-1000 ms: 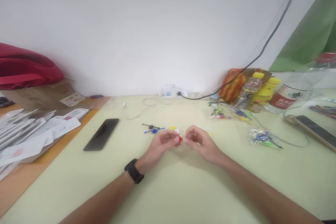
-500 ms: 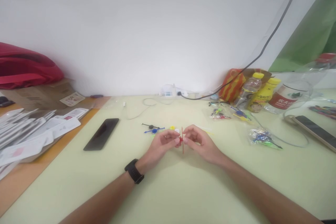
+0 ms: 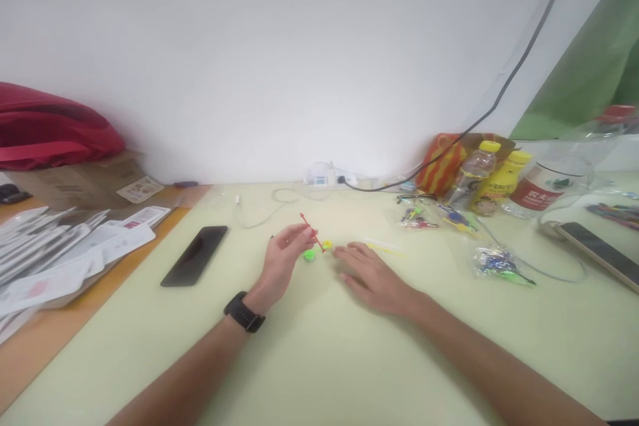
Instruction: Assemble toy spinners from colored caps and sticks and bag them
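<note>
My left hand (image 3: pixel 283 259) is raised above the table, pinching a red plastic arrow spinner (image 3: pixel 319 243) between thumb and fingers. The arrow's thin shaft slants down to the right; its hub is mostly behind my fingertips. My right hand (image 3: pixel 374 279) is held low over the table with fingers stretched and slightly apart, and no object shows in it. Between the hands lie a green round piece (image 3: pixel 309 255) and a yellow round piece (image 3: pixel 327 245). Yellow thin arrow pieces (image 3: pixel 387 249) lie just beyond my right hand.
A black phone (image 3: pixel 194 256) lies on the left, near paper packets (image 3: pixel 90 246). To the right are a bag of small plastic parts (image 3: pixel 499 263), bottles (image 3: pixel 502 183), and another phone (image 3: pixel 602 249). A dark cable (image 3: pixel 492 110) runs down to a power strip (image 3: pixel 324 175) by the wall.
My left hand has moved left and up with the red arrow, which has turned from upright to slanted. My right hand has let go of it and lowered, fingers extended.
</note>
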`<move>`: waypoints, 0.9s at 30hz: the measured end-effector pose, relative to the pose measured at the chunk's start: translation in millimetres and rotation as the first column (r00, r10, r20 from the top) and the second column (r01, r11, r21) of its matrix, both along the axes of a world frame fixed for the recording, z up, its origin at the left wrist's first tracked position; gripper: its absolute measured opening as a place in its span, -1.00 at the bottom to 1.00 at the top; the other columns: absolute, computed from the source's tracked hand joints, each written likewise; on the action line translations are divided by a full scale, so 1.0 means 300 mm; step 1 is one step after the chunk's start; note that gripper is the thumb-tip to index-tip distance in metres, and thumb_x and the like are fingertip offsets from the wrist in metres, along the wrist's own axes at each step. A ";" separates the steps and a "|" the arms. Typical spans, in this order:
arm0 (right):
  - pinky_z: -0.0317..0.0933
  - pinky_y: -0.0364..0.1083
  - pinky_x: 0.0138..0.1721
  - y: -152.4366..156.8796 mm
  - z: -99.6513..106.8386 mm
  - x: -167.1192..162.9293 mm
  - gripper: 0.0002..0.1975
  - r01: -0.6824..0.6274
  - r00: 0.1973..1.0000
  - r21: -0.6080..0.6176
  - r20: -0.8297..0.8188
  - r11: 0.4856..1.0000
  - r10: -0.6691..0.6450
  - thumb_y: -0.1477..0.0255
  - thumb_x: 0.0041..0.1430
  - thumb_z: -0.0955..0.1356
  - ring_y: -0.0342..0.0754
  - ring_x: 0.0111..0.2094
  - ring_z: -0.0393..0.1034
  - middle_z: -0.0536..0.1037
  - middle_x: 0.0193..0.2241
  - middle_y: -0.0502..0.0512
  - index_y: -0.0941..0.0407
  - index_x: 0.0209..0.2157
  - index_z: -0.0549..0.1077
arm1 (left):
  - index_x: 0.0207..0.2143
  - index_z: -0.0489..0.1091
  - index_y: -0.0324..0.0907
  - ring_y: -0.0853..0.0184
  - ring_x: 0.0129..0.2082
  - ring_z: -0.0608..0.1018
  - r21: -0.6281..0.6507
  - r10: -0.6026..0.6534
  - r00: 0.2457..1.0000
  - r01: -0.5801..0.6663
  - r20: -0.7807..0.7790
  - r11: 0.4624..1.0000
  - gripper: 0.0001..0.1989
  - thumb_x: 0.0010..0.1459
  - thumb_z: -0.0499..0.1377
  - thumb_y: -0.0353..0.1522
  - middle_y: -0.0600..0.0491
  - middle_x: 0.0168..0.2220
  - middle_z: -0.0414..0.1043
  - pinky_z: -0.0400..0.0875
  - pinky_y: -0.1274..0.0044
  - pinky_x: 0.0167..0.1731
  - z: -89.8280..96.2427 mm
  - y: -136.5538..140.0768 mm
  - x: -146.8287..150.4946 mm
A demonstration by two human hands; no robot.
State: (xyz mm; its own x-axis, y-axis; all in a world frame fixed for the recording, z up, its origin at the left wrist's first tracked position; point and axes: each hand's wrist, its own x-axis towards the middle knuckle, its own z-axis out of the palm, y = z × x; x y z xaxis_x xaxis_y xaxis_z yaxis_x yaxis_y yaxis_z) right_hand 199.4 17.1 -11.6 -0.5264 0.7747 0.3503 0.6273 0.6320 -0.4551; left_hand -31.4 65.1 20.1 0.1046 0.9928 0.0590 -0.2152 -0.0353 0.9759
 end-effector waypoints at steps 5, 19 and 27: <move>0.29 0.15 0.13 0.009 0.011 0.024 -0.68 0.024 0.999 0.014 -0.041 1.000 -0.023 0.43 0.37 0.28 0.12 0.09 0.34 0.52 0.05 0.20 0.06 0.13 0.39 | -0.11 0.46 -0.17 0.18 -0.11 0.61 0.073 -0.072 0.970 0.091 -0.232 0.993 -0.70 0.15 0.34 -0.24 -0.07 -0.17 0.61 0.45 0.41 -0.17 -0.003 -0.017 0.005; -0.02 0.26 0.38 0.058 -0.026 -0.045 -0.39 0.024 0.999 -0.055 0.048 0.998 -0.021 0.29 0.47 0.16 0.19 0.45 -0.15 0.21 0.39 0.15 0.03 0.46 -0.06 | -0.06 0.48 -0.12 0.18 -0.18 0.50 0.321 0.038 0.428 0.611 -0.903 0.723 -0.71 0.20 0.10 -0.49 0.00 -0.24 0.53 0.38 0.34 -0.11 0.005 -0.062 -0.011; 0.24 0.19 0.22 0.054 -0.026 -0.014 -0.42 0.084 0.983 -0.075 -0.156 0.994 -0.095 0.39 0.36 0.28 0.12 0.21 0.28 0.45 0.15 0.23 0.01 0.37 0.11 | -0.01 0.51 -0.07 0.16 -0.09 0.46 0.447 0.260 0.381 0.576 -0.888 0.684 -0.69 0.34 0.05 -0.47 -0.04 -0.08 0.48 0.42 0.27 -0.03 -0.021 -0.016 -0.042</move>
State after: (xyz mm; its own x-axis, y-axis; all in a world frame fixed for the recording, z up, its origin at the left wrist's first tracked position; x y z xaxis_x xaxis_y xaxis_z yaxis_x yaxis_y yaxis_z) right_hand 195.3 33.4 -19.5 -0.3954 0.8412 0.3689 0.5960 0.5405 -0.5938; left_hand -44.2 60.2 13.9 0.6547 0.6659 0.3577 0.6034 -0.7455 0.2832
